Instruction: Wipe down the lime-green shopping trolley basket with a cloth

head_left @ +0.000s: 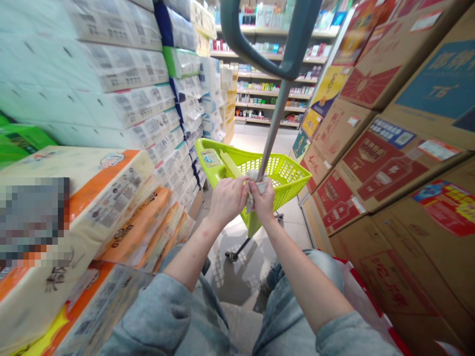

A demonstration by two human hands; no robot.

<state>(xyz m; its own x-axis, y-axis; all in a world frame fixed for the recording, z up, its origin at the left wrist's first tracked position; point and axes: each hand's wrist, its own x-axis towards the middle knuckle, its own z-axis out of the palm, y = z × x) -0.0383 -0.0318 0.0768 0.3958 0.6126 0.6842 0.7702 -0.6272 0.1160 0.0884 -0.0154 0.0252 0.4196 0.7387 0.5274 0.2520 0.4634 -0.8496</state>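
A crumpled, whitish sheet of thin soft material [263,186] is wrapped partly around the straight, grey metal pole [274,126] of a shopping cart, low down where the pole meets the lime-green plastic basket [293,182]. The sheet is creased and bunched, with a loose end hanging between the hands; whether it is paper or cloth, I cannot tell. The right hand [262,201] holds it against the pole, thumb pressed on top. The left hand [228,200] is just beside it, fingers bent and bunched at the sheet's left edge; what they pinch is hidden.

The basket has a smooth, rounded rim and lattice walls pierced with small openings. Above it, the pole leans slightly and ends in a thick, blue-grey loop handle [230,27]. Below, a dark caster wheel [231,256] stands on the pale tiled floor [293,237], between wrapped packs [128,64] at left and printed cardboard boxes [371,173] at right.
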